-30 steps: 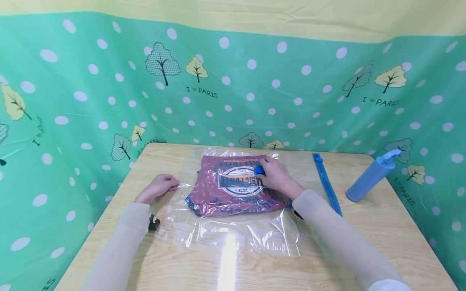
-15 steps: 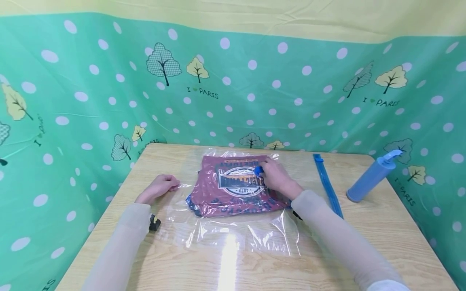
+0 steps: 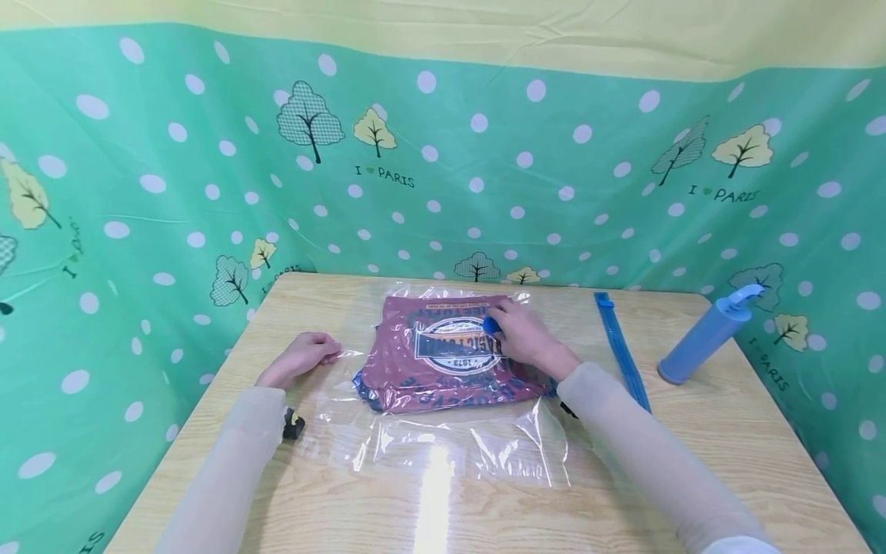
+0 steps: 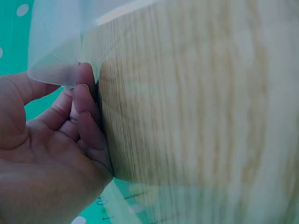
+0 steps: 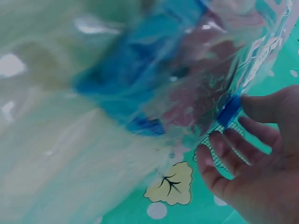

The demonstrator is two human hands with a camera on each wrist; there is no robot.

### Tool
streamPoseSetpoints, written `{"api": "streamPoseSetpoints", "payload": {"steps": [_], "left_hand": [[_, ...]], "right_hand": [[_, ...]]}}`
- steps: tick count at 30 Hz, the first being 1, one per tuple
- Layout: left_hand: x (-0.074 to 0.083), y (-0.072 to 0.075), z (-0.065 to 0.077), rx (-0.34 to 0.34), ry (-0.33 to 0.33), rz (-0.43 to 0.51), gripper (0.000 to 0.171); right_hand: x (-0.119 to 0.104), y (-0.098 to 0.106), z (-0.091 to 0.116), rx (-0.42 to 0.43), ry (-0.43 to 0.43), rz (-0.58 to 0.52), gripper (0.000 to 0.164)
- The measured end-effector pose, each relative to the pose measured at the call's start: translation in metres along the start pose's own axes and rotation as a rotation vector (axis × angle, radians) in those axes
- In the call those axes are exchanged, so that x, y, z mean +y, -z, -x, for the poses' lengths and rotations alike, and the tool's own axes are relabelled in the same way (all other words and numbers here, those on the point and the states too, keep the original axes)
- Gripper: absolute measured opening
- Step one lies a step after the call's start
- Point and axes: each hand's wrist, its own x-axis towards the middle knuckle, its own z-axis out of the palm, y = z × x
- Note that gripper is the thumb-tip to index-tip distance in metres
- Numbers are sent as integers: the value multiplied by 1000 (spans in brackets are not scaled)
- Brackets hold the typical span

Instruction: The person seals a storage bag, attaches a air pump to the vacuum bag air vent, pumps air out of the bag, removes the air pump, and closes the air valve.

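A clear plastic vacuum storage bag [image 3: 443, 446] lies flat on the table, with folded clothes inside. On top shows a maroon printed T-shirt [image 3: 394, 369], with blue cloth peeking out beneath it. My right hand [image 3: 526, 335] reaches over the shirt and holds a round blue valve cap [image 3: 491, 325] on the bag between thumb and fingers. In the right wrist view the thumb meets one side of the blue cap, the fingers the other. At the bag's left edge, my left hand [image 3: 304, 355] pinches the clear plastic between thumb and forefinger, its other fingers curled.
Right of the bag, the bag's blue zip strip [image 3: 619, 350] runs along the table, a small slider near its far end. A blue hand pump [image 3: 706, 338] stands farther right. A green dotted curtain [image 3: 477, 185] hangs round the wooden table [image 3: 727, 462].
My right fingers shift very slightly at the blue valve cap. The left hand, bag and pump stay where they were.
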Motion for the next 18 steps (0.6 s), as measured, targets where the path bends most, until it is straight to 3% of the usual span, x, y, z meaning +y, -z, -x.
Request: {"api": "streamPoseSetpoints", "payload": {"steps": [3, 9, 15, 18], "left_hand": [[0, 0, 0, 2, -2, 10, 22], [-1, -1, 1, 1, 1, 16, 22], [1, -1, 0, 4, 1, 20, 22], [0, -1, 0, 5, -1, 18, 22]], "right_hand": [[-2, 0, -2, -27, 51, 13, 57], [-4, -1, -3, -28, 12, -29, 56], [-4, -2, -6, 38, -70, -80, 24], [-3, -4, -7, 38, -141, -121, 30]]}}
